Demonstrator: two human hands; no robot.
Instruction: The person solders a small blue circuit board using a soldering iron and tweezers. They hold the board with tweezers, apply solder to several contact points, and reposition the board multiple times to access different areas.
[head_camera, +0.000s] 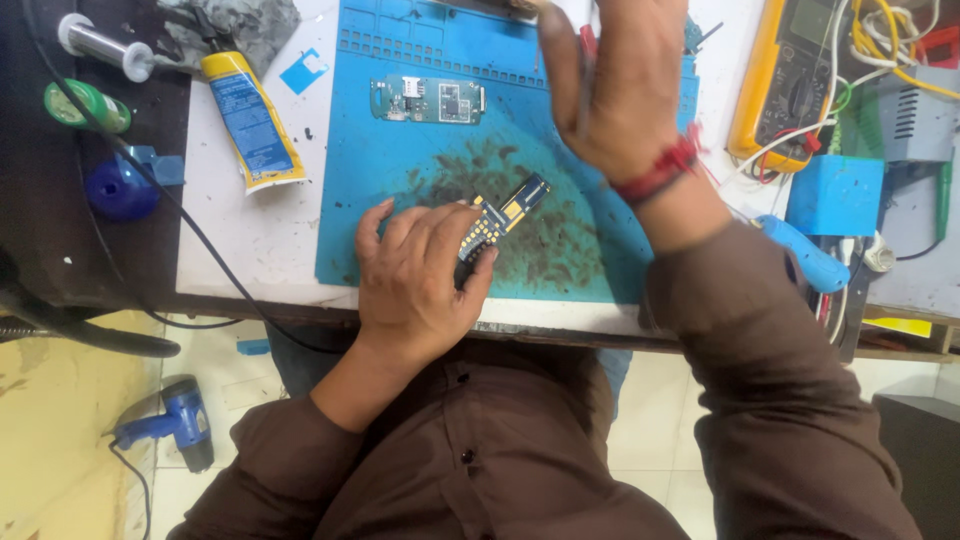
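Observation:
My left hand (420, 275) rests on the blue work mat (390, 170) and grips a narrow dark-blue circuit board with gold pads (505, 212), which sticks out up and to the right from my fingers. My right hand (615, 85) is raised over the far part of the mat with its fingers pointing away; a thin tool seems to run along its fingers, but it is blurred. A red thread band circles that wrist. A second, green circuit board (428, 99) lies flat on the mat farther back, apart from both hands.
A yellow-and-blue tube (250, 120) lies left of the mat, with a green roll (85, 105) and blue bottle (120, 188) beyond. A yellow multimeter (790, 80), blue box (835, 195), wires and a blue tool (805, 255) crowd the right. A blue heat gun (180, 420) lies on the floor.

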